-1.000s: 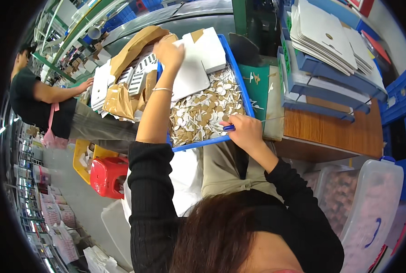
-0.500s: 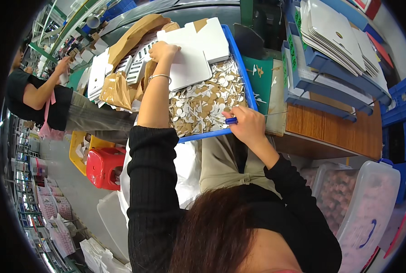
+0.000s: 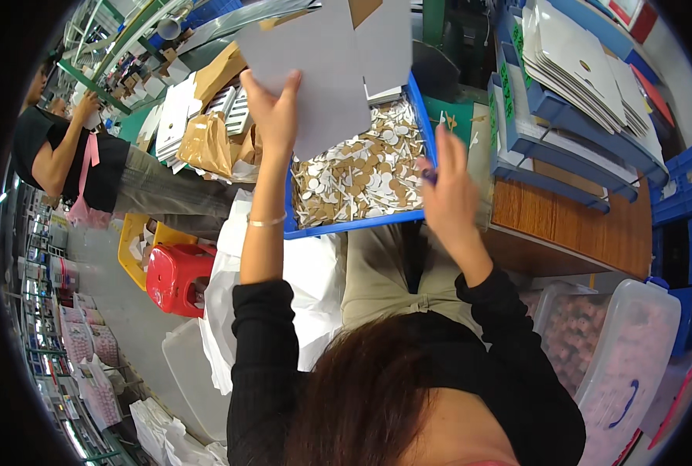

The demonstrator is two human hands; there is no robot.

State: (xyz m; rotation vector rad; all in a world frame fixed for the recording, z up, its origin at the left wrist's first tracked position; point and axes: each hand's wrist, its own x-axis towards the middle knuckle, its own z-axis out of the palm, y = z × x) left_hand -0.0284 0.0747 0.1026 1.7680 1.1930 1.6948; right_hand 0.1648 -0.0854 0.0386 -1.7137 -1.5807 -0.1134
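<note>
My left hand [image 3: 273, 116] grips the near-left part of a flat white cardboard sheet [image 3: 326, 74], thumb on its face and fingers behind the edge. The sheet is raised and tilted above a blue tray [image 3: 353, 227] full of small white and brown cardboard scraps [image 3: 357, 182]. At the tray's right edge, my right hand [image 3: 453, 198] is smeared by motion, its fingers pointing up. It holds a slim blue-handled tool [image 3: 429, 176] against the palm; the tool's far end cannot be made out.
Brown paper [image 3: 208, 144] and stacked white card pieces [image 3: 176, 116] lie left of the tray. Blue file trays [image 3: 551, 140] holding white sheets stand on a wooden cabinet [image 3: 571, 225] at right. A co-worker [image 3: 74, 159] stands at left by a red stool [image 3: 176, 276].
My left hand has lifted the white sheet off the pile and turned it up. My right hand has moved right and up, its fingers now extended, the blue tool still in it.
</note>
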